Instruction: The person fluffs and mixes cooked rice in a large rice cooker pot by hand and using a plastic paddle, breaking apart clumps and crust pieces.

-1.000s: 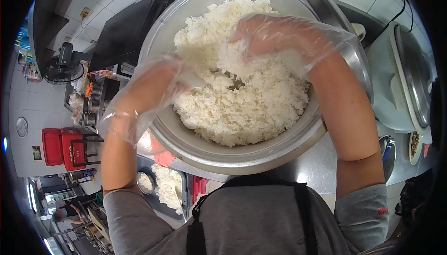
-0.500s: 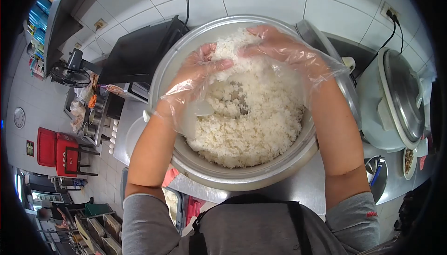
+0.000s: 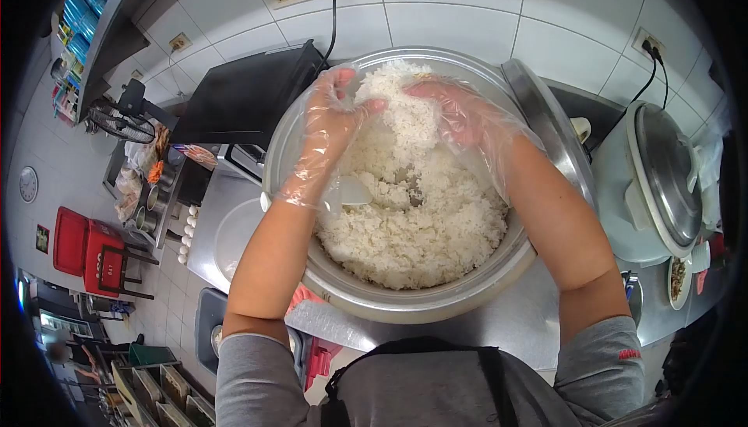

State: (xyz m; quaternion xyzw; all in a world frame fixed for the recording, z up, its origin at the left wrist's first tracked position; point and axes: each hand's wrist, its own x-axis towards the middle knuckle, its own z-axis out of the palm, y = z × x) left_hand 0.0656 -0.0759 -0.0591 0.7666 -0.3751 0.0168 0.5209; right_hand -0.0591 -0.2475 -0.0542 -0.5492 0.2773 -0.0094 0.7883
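Observation:
A large round metal pot [image 3: 374, 302] holds loose white rice [image 3: 413, 248]. A mound of rice [image 3: 401, 104] rises by the far inner wall, between my two hands, both in clear plastic gloves. On its left side my left hand [image 3: 331, 111] is open, thumb and fingers apart, the thumb tip touching the grains. My right hand [image 3: 456, 111] curls over the mound from the right, fingers closed on a clump of rice. Below my left wrist lies a white rice paddle [image 3: 356, 191], its blade partly on the rice and its other end hidden.
A metal lid [image 3: 549, 123] leans right of the pot, beside a lidded rice cooker [image 3: 647, 185]. A black appliance [image 3: 241, 92] stands at back left. Several eggs [image 3: 188, 232] line the steel counter's edge [image 3: 206, 259]. A dish of food [image 3: 679, 280] sits far right.
My left hand has drawn left and its fingers have spread. My right hand has come down over the rice, and the mound between them shows more. The view has shifted slightly.

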